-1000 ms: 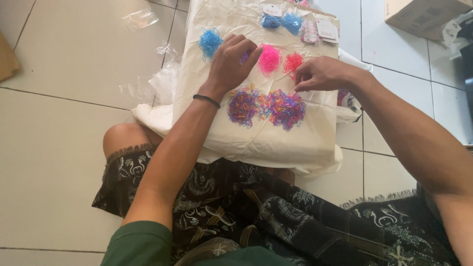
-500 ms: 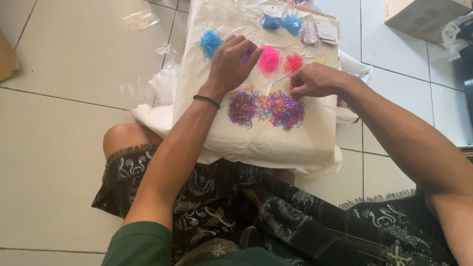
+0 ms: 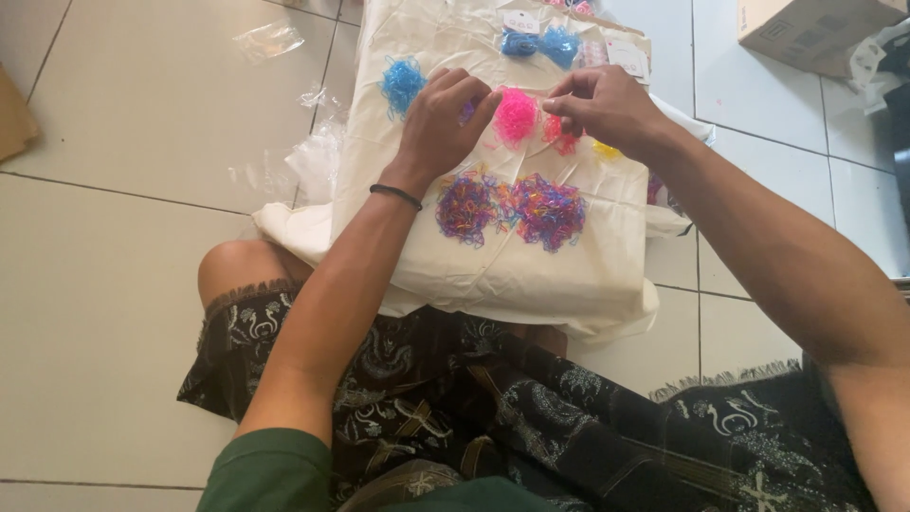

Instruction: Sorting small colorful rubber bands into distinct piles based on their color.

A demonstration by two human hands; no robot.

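Blue band pile (image 3: 404,82) far left on cream cloth (image 3: 531,270) | my left hand (image 3: 444,121) curled loosely beside it, grip unclear | pink pile (image 3: 516,115) between my hands | my right hand (image 3: 604,104) pinched over red pile (image 3: 561,136), catch too small to tell | yellow bands (image 3: 607,150) under wrist | mixed piles (image 3: 512,209) nearer me.

A home floor serves as the workplace: pale floor tiles (image 3: 114,284), a cardboard box (image 3: 806,33) at upper right, loose plastic wrappers (image 3: 270,38) at upper left.
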